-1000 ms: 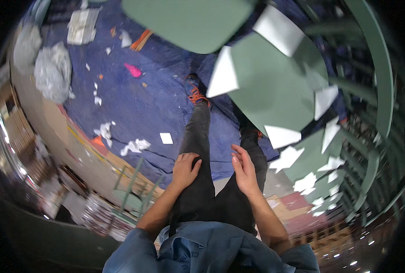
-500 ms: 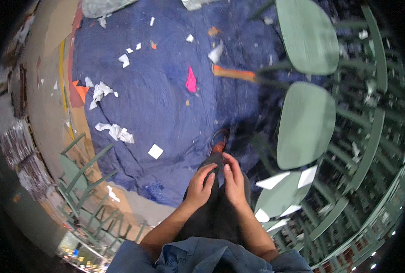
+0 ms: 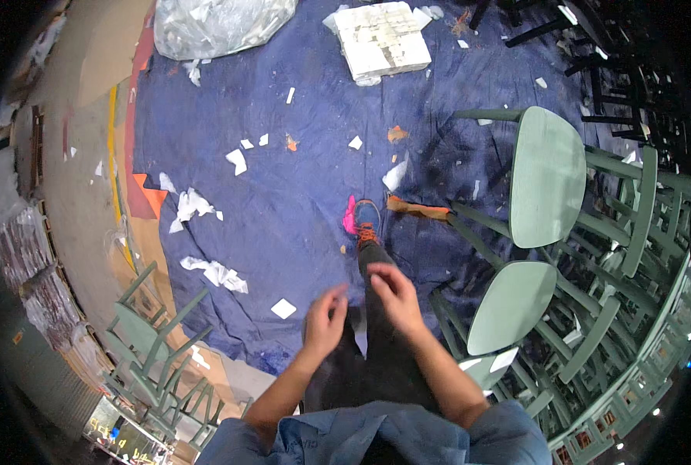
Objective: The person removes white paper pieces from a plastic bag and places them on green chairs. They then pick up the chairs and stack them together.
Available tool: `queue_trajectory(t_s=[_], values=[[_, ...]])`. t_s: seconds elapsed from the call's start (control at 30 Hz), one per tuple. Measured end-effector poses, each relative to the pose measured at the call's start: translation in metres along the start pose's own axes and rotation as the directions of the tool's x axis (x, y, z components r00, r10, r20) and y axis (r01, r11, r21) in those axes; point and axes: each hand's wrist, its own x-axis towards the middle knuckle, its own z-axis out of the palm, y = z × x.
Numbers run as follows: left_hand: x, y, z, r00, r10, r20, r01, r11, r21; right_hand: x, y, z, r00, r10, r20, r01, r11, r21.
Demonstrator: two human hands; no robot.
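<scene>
Broadly, a blue sheet covers most of the floor, wrinkled and strewn with scraps. Along its right side stand green chairs crowded together; the near chair is the closest to the right hand, just beyond the right forearm and well apart from the fingers, and the far chair stands next to it, farther out from the person. More green chairs sit jumbled at the lower left, legs sticking out toward the sheet. Dark chairs fill the upper right corner.

At the top edge lies a translucent bag, with a white block to its right.

Both hands are empty — the left hand and right hand hang side by side, apart, fingers loosely bent and gripping nothing. They hover before the dark trousers; whether either brushes the cloth, I cannot tell.

Beyond them, one shoe with orange laces shows on the sheet, a brown strip to its right. Smallest come the litter — a pink scrap right beside the shoe, and a white square left of the left hand.
</scene>
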Motion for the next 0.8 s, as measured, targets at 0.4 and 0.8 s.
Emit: queue_trajectory(t_s=[0.4,0.8], values=[[0.22,0.115,-0.167,0.969,0.008,-0.247,-0.081,0.955,-0.287,0.252,-0.217,0.113,0.974,0.127,0.187,-0.128,0.992,-0.01],[0.477,0.238,-0.387,0.948,-0.089,-0.305,0.026,0.978,-0.206,0.533,-0.466,0.221,0.984,0.012,0.178,-0.081,0.919,0.386]])
